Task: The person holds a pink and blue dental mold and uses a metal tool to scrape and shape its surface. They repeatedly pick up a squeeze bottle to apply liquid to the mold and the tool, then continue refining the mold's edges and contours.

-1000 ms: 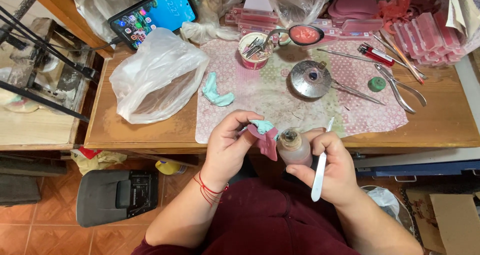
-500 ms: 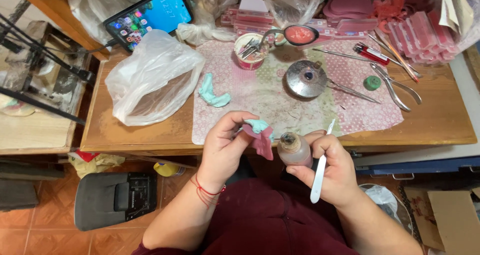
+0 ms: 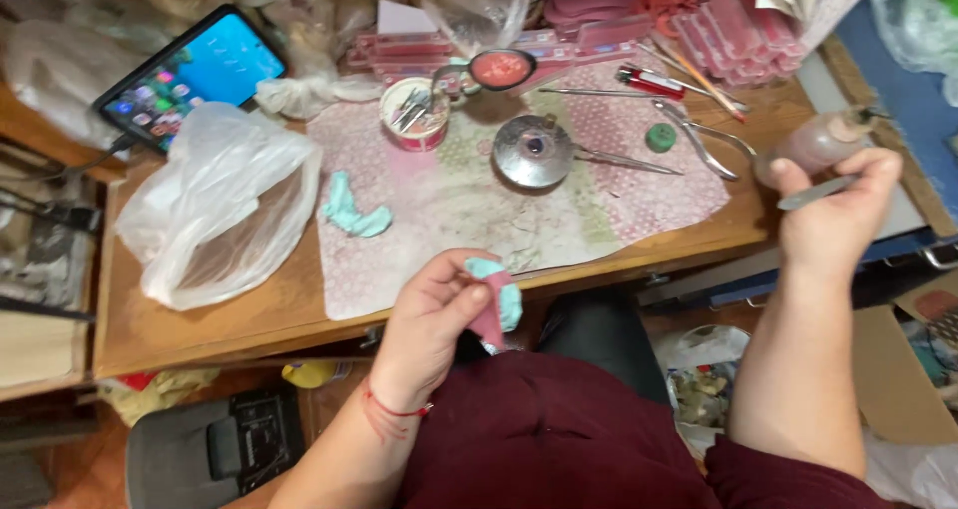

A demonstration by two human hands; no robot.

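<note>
Left grip: left hand [image 3: 434, 319] is pinched together on a pink-and-teal moulded piece [image 3: 495, 304], thumb over its pink face, held off the near edge of the counter [image 3: 200, 314] above the lap.
Right grip: right hand [image 3: 833, 215] is closed round two things at once, a small pinkish bottle [image 3: 813, 145] between thumb and forefingers and a thin metal spatula [image 3: 818, 192] lying across the fingers, out at 3 o'clock past the counter's right end.
Moulded piece, handling: looks light and small; the pink part seems waxy, so likely to dent or crack under a hard squeeze. I would hold it by its thicker teal base rather than the thin pink rim.
Bottle, handling: smooth and rounded, probably slippery; its narrow nozzle points away at 1 o'clock, so the body is the safer place to hold.
Left of counter: crumpled clear plastic bag [image 3: 215, 210] at 9 o'clock, soft and easily dragged; a tablet [image 3: 190, 75] behind it at 10 o'clock.
Middle: patterned mat [image 3: 449, 210] with a loose teal piece [image 3: 351, 213], a pink cup of tools [image 3: 414, 115] and a round metal burner [image 3: 534, 152] at 12 o'clock.
Right of mat: pliers [image 3: 704, 135] and a green cap [image 3: 660, 137] at 1 o'clock.
Open room: bare mat near 6 o'clock, just ahead of the left hand.
Edges: near counter edge runs just beside the moulded piece; a dropped piece would fall to the lap or floor.
</note>
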